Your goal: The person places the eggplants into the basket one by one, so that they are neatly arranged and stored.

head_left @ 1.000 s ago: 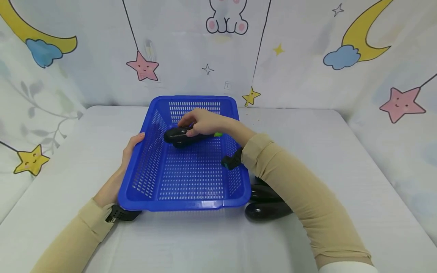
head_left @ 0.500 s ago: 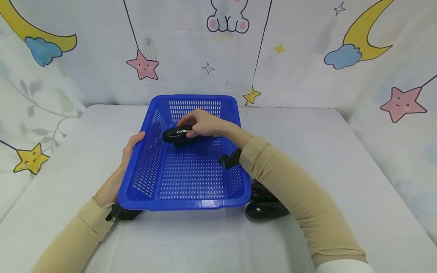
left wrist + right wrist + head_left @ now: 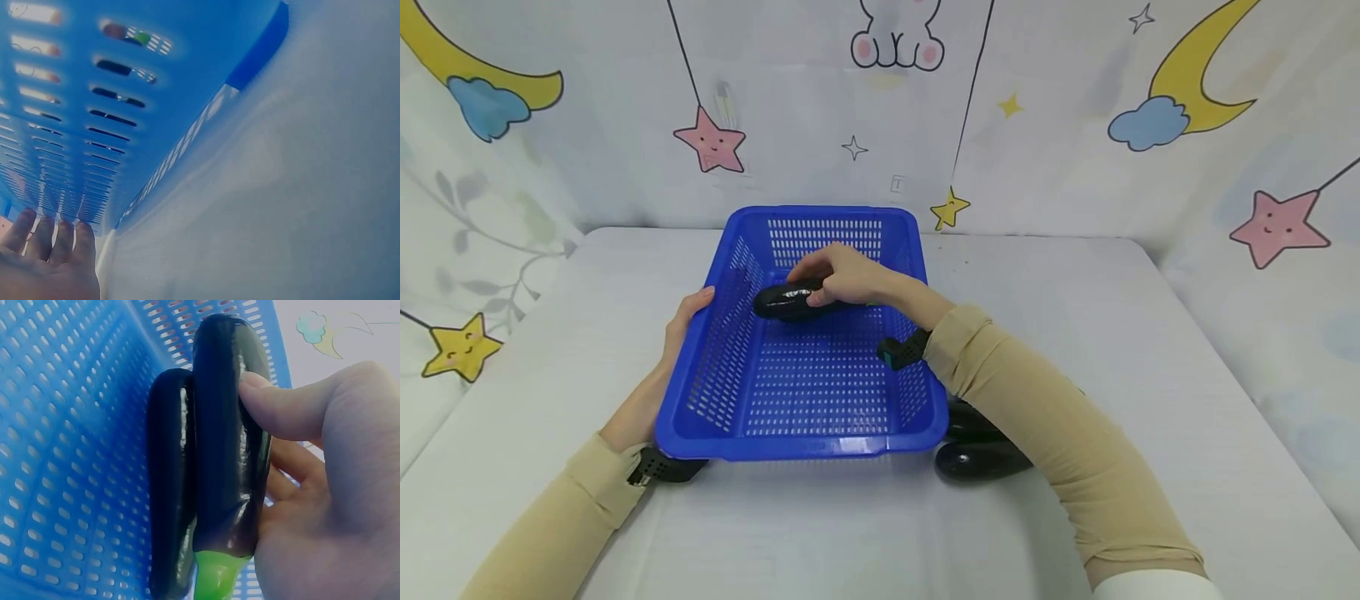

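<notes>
My right hand is inside a blue slotted plastic basket and grips a glossy dark eggplant. In the right wrist view its thumb lies on one side, with fingers behind. A green stem end shows at the bottom of that view. Close beside the held eggplant lies a second eggplant against the slotted basket. My left hand rests against the basket's left outer side. In the left wrist view its fairly straight fingers touch the slotted wall from outside.
On the white table, right of the basket, lie more dark eggplants, partly hidden by my right sleeve. A cloth with printed stars and moons hangs behind the table. Black wrist cameras sit at both cuffs.
The held eggplant has shifted slightly left and down in the basket, covering more of the other eggplant. My right wrist has moved a little left. My left hand stays at the basket's side.
</notes>
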The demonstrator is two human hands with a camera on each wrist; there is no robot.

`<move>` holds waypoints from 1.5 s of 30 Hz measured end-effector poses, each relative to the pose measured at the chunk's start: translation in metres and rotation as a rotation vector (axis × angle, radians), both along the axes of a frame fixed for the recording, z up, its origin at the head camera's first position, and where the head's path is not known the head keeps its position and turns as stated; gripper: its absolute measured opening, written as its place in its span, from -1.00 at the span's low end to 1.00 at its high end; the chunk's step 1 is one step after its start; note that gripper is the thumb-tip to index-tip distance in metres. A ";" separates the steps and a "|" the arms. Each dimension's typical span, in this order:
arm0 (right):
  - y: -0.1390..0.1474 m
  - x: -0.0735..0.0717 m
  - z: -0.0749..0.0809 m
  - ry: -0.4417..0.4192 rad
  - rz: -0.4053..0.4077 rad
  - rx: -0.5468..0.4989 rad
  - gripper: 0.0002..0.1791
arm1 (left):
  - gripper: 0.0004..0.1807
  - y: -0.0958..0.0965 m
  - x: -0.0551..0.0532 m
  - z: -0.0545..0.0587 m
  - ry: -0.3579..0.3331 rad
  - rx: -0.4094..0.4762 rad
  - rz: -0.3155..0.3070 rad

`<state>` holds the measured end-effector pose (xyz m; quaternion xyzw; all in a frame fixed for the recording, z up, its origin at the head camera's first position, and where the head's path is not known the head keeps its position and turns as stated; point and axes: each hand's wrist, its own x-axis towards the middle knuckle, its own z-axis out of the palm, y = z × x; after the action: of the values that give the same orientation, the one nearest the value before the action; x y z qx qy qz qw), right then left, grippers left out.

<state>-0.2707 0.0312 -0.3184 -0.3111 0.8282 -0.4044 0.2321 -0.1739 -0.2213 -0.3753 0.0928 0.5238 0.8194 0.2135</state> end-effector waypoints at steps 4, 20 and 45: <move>0.001 0.000 -0.001 0.014 0.015 0.002 -0.58 | -0.32 0.000 0.000 0.001 0.000 -0.027 0.001; 0.005 0.004 -0.003 -0.010 0.034 0.005 -0.62 | -0.35 0.001 -0.001 0.001 -0.016 -0.015 -0.008; 0.005 -0.007 -0.011 0.086 -0.003 0.218 -0.57 | -0.29 0.002 0.001 0.004 0.004 0.057 -0.072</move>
<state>-0.2774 0.0367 -0.3299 -0.2997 0.8770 -0.2984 0.2281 -0.1729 -0.2196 -0.3716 0.1191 0.4971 0.8255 0.2392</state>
